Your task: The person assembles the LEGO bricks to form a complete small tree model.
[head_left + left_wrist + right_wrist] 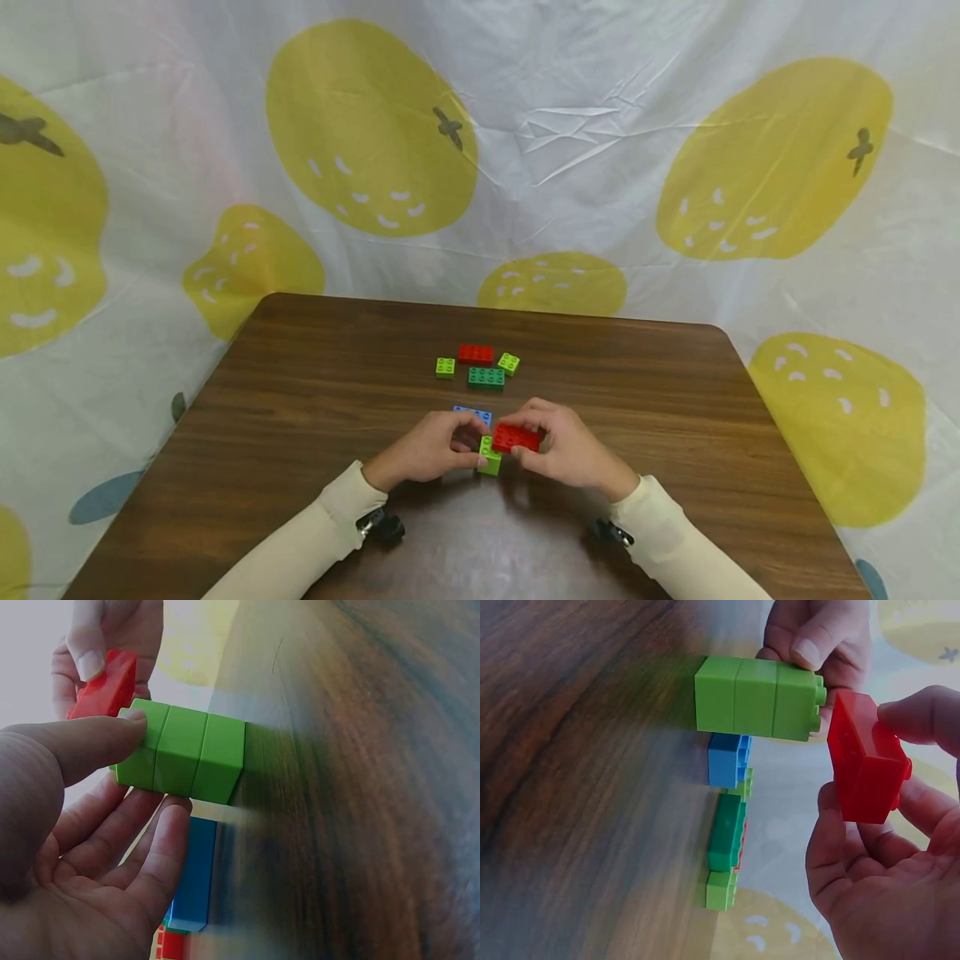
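A stack of three light green toy bricks [754,697] stands upright on the table, its studs on top. My left hand [435,446] grips the stack near its top, thumb on one side and fingers on the other. In my right hand [566,446] is a red toy brick [866,761], pinched between thumb and fingers. The red brick is tilted, close over the stack's studs, and in the right wrist view a narrow gap shows between them. Just behind the stack lies a blue brick [472,413], partly hidden by the left hand in the head view.
Farther back on the wooden table [337,358] lie a dark green brick [486,378], another red brick [476,354] and two small light green bricks, one at the left [446,367] and one at the right [508,363]. A fruit-print curtain [570,192] hangs behind the table.
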`<state>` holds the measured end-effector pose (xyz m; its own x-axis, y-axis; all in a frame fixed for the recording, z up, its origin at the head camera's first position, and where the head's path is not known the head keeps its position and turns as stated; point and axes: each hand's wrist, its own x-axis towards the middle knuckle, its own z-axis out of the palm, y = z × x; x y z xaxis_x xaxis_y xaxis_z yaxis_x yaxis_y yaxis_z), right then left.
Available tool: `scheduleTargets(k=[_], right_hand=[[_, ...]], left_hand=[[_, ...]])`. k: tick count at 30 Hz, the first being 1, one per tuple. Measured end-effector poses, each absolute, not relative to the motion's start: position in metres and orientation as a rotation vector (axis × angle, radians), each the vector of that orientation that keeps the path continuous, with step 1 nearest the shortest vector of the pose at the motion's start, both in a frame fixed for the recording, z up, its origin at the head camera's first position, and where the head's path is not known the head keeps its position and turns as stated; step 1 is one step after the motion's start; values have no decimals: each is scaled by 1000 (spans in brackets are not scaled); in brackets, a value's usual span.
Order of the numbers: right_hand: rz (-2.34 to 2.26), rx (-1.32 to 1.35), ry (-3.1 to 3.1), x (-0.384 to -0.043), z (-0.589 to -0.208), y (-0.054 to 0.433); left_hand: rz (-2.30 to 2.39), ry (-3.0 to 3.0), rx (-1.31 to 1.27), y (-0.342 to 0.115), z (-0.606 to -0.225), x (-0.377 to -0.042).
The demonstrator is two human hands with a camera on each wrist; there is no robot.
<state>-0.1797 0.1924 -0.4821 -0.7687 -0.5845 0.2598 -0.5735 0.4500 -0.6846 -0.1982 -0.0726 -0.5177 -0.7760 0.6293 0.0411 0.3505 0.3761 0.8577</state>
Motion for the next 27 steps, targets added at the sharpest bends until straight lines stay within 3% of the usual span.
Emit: scheduleTargets(k=[27], right_hand=[[-1096,-1067,2724,-179,-481,187]], left_hand=[[1363,2344,847,-72,-517,-198]])
